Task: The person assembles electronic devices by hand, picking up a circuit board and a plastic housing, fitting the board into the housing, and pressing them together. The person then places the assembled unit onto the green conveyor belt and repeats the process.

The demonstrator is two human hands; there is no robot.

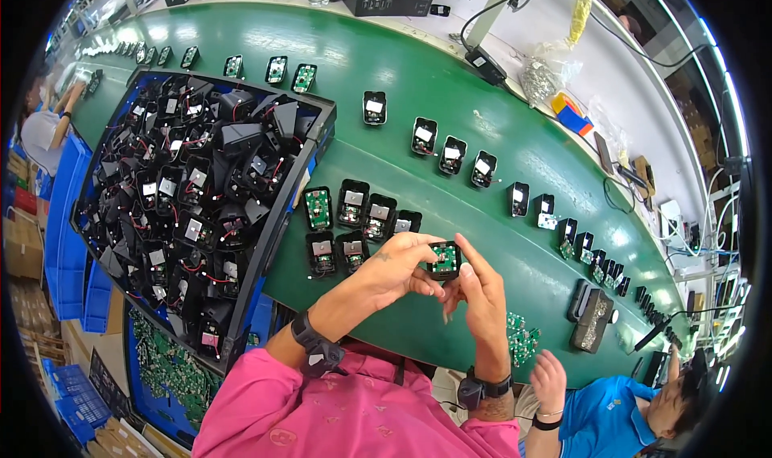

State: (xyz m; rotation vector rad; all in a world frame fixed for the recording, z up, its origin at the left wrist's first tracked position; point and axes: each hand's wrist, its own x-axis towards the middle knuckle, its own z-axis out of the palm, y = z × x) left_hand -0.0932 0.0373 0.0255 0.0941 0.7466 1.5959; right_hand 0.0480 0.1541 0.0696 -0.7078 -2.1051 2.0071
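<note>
Between my hands is a small black plastic housing with a green circuit board [444,257] in its open face. My left hand [390,269] grips its left side, thumb and fingers closed around the edge. Along the right side, my right hand [481,287] steadies it with thumb and fingertips. Just left of my hands, several black housings [352,203] stand in rows on the green bench; metal plates show inside most. One housing with a green board [318,209] is at the end of the back row. Right of my right hand lies a pile of loose circuit boards [521,339].
A large black tray [273,241] heaped with wired housings stands at left. More housings [425,136] line the green bench [482,241]. A co-worker in blue [615,418] sits at right, one hand [549,383] near the loose boards. A dark block-shaped fixture [592,321] stands beyond.
</note>
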